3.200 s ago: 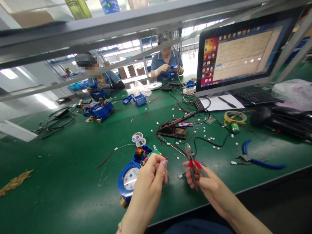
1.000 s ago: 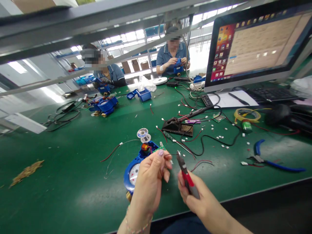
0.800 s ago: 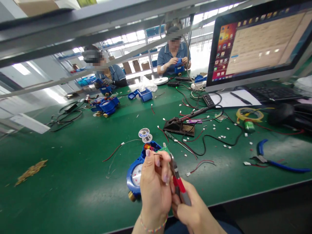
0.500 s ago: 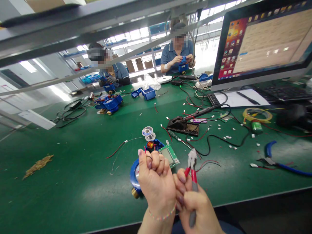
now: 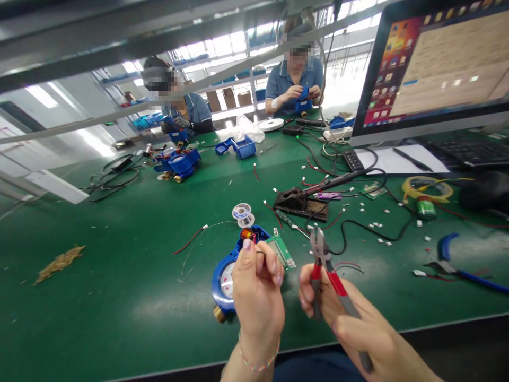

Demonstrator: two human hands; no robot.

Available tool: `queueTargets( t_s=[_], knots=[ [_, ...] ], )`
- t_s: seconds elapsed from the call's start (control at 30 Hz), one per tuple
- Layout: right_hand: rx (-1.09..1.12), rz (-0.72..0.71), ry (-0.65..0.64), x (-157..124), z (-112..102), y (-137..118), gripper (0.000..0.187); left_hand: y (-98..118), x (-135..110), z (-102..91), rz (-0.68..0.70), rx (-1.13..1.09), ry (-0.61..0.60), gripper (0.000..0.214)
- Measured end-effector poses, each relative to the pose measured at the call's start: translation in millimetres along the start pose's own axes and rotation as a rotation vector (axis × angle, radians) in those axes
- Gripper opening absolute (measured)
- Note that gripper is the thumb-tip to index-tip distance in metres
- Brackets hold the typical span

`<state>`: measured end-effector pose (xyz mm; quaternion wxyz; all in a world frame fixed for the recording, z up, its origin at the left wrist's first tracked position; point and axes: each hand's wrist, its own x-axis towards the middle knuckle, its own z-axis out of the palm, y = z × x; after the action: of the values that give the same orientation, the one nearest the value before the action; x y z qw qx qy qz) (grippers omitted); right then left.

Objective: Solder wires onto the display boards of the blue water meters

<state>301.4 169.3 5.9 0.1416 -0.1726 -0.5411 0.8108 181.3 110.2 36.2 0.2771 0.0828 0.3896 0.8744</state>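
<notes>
A blue water meter point(image 5: 223, 276) with a white dial lies on the green bench point(image 5: 119, 297), a small copper coil and a green circuit board point(image 5: 280, 250) at its top. My left hand point(image 5: 257, 292) hovers over it, fingers curled, pinching a thin dark wire that runs from the meter. My right hand point(image 5: 350, 318) grips red-handled cutting pliers point(image 5: 324, 262), jaws pointing up, a little to the right of the left hand and apart from the wire.
A solder spool point(image 5: 242, 213), a soldering iron on its black stand point(image 5: 302, 200), loose red and black wires and white connectors lie beyond. Blue-handled pliers point(image 5: 457, 265) lie at right. A monitor point(image 5: 437, 69) and keyboard stand far right. Two people work across the bench.
The hands were pressed together with the pliers near the wire; now my right hand has drawn away to the right with the pliers upright. The view has shifted slightly left.
</notes>
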Motion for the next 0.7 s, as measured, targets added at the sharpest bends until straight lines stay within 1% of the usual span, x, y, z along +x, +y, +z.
queueTargets(
  t_s=[0.07, 0.13, 0.17, 0.23, 0.37, 0.43, 0.57, 0.63, 0.7],
  knots=[
    [-0.107, 0.014, -0.048, 0, -2, -4, 0.048, 2, 0, -4.2, -0.095, 0.119, -0.109, 0.041],
    [-0.165, 0.022, -0.063, 2, -3, -7, 0.050, 6, 0, -7.8, -0.203, 0.255, -0.216, 0.040],
    [-0.178, 0.030, -0.067, 3, -3, -8, 0.051, 8, 1, -9.1, -0.241, 0.315, -0.256, 0.040],
    [-0.185, 0.048, -0.073, 4, -4, -8, 0.052, 12, 3, -10.8, -0.276, 0.407, -0.311, 0.040],
    [-0.193, 0.091, -0.081, 3, -9, -9, 0.052, 18, 6, -11.8, -0.298, 0.480, -0.358, 0.039],
    [-0.243, 0.123, -0.080, 2, -10, -14, 0.052, 18, 7, -12.3, -0.298, 0.493, -0.369, 0.041],
    [-0.373, 0.242, -0.097, 2, -9, -29, 0.050, 18, 8, -13.9, -0.297, 0.526, -0.407, 0.041],
    [-0.422, 0.288, -0.110, 2, -8, -36, 0.047, 18, 8, -14.3, -0.296, 0.540, -0.414, 0.042],
    [-0.452, 0.304, -0.125, 4, -7, -40, 0.041, 18, 8, -14.3, -0.295, 0.547, -0.418, 0.042]
  ],
)
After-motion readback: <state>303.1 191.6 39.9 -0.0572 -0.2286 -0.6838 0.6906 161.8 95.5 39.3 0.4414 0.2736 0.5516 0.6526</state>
